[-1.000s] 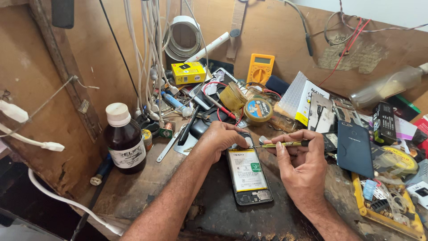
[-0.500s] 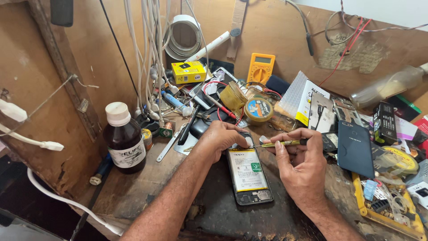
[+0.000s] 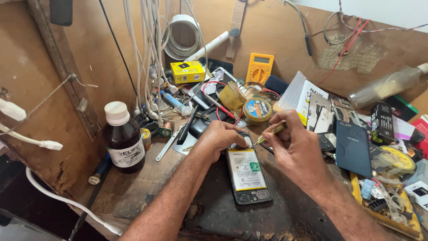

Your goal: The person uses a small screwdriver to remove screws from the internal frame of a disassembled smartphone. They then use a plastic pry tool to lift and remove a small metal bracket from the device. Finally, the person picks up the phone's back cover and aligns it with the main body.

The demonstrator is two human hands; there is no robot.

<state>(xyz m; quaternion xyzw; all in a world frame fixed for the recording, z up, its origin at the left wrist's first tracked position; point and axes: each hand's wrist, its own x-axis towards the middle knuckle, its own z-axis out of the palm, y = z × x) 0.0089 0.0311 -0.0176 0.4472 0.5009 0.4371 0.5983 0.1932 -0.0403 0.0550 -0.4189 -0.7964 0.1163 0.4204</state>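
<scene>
Meanwhile, the left hand presses curled fingers onto the top of the opened flat phone on the dark worn mat; the right hand pinches a slim yellowish screwdriver, tip at the phone's upper edge.

— What is standing behind the table?

— A brown wooden wall is running along the back and bending round on the left (scuffed and stained all over). White cables are hanging down it, and a wooden batten is leaning across the left part.

— And the light?

— Soft, even light is falling over the worn, dark tabletop.
</scene>
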